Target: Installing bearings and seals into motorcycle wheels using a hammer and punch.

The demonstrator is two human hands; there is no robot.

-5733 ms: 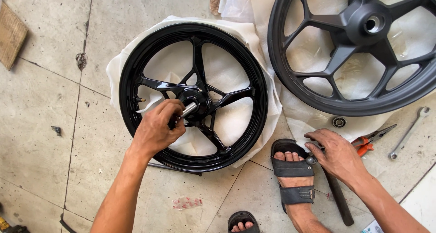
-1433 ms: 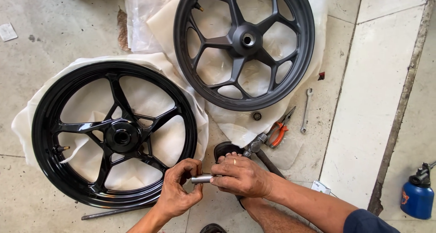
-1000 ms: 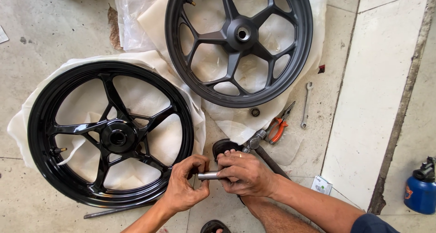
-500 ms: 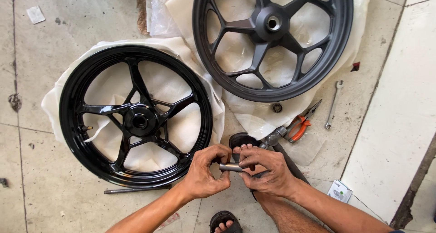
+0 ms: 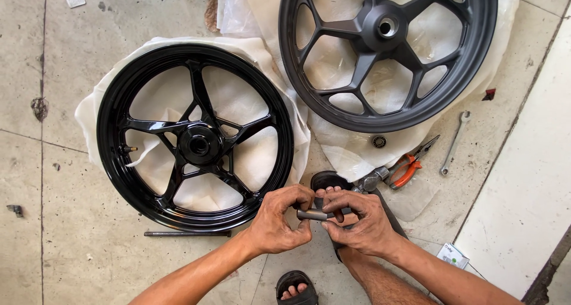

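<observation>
Metal tube (image 5: 313, 214) pinched between left hand (image 5: 278, 221), right hand (image 5: 357, 221)

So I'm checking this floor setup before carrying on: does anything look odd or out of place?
Only small things stand out. A small bearing ring lies loose on the white wrapping by the grey wheel. A thin rod lies against the black wheel. No visible damage or spills.

bare forearms (image 5: 196, 275), no sleeves showing, black sandals (image 5: 295, 281) on feet
</observation>
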